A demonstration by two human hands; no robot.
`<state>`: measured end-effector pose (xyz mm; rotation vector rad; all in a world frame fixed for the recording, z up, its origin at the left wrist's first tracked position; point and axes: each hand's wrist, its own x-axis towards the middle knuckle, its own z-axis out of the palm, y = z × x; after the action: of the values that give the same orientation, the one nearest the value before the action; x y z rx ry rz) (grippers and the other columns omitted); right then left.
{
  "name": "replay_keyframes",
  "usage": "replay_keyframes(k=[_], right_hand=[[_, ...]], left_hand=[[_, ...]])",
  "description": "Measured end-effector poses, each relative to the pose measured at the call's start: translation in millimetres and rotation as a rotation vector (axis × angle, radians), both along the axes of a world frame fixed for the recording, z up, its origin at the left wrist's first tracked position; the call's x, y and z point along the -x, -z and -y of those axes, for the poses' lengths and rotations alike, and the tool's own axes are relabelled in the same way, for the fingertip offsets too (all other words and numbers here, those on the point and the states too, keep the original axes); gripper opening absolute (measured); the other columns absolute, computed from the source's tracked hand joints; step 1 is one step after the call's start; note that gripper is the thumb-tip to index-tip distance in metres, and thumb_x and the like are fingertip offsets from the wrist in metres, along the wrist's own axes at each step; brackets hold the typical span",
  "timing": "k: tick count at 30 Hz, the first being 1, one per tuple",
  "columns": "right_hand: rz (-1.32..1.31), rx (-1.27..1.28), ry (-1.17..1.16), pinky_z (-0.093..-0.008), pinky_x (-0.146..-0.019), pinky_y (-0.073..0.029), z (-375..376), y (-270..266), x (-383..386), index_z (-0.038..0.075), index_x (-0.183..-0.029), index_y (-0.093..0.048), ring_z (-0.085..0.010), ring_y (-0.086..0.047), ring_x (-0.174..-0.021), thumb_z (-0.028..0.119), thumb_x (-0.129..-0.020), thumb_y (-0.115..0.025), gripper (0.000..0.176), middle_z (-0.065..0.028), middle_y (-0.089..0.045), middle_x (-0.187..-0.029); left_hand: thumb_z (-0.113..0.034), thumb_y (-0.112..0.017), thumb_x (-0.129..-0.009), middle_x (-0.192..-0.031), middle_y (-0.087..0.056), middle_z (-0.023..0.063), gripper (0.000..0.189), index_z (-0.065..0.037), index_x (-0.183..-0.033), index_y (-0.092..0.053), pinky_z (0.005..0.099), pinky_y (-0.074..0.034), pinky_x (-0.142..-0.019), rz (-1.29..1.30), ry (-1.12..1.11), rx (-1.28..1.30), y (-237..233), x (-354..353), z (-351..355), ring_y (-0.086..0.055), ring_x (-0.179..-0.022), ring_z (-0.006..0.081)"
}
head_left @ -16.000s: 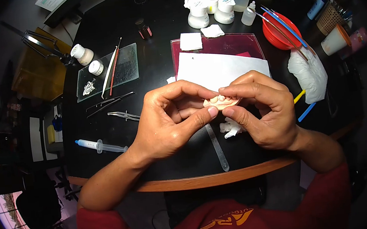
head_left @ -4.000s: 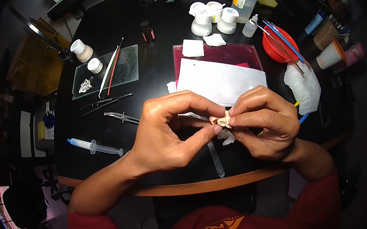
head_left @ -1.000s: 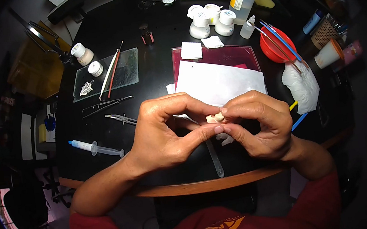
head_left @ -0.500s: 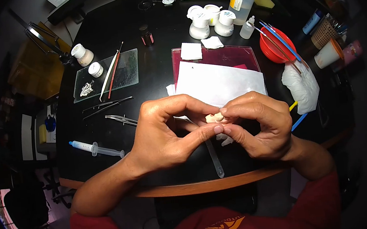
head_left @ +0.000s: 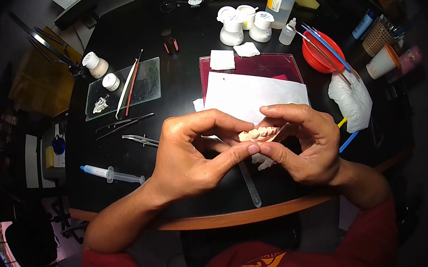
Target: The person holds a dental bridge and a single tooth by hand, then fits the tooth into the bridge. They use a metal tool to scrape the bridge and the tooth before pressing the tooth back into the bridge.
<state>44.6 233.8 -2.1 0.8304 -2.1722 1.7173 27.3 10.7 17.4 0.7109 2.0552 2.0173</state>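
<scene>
Between both hands, over the front of the table, is a small cream dental model (head_left: 262, 133) with a row of teeth facing up. My left hand (head_left: 195, 153) pinches its left end between thumb and fingers. My right hand (head_left: 306, 142) holds the right side, thumb at the near edge and other fingers curled behind; its index finger is raised off the teeth. Part of the model's underside is hidden by my thumbs. Below my hands lie a clear flat stick (head_left: 251, 187) and a crumpled white tissue (head_left: 265, 161).
White paper (head_left: 252, 95) covers a dark red plate (head_left: 290, 63). Left are a glass slab (head_left: 148, 83) with instruments, tweezers (head_left: 124, 124), a clamp (head_left: 141, 140) and a syringe (head_left: 114, 174). Right are a red bowl (head_left: 316, 60) with brushes and a white cloth (head_left: 354, 100). Jars (head_left: 232, 32) stand behind.
My right index finger has lifted off the model and straightened away from me, and my right hand has opened a little. The row of teeth now shows. My left hand has stayed in place.
</scene>
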Motion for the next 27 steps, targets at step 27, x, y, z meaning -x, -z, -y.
replay_keyframes(k=[27], right_hand=[[-0.11,-0.129,-0.038,-0.026,-0.067,-0.059,-2.0,-10.9,3.8,-0.004,-0.105,-0.072,-0.0183,-0.074,-0.081,0.003,-0.084,-0.082,0.024,-0.0166,-0.074,-0.094]], left_hand=[[-0.001,-0.081,-0.086,-0.093,-0.075,0.0145,0.022,0.007,-0.105,-0.072,0.0215,-0.058,-0.069,0.001,0.022,-0.006,2.2,0.5,2.1,-0.072,-0.081,0.0116]])
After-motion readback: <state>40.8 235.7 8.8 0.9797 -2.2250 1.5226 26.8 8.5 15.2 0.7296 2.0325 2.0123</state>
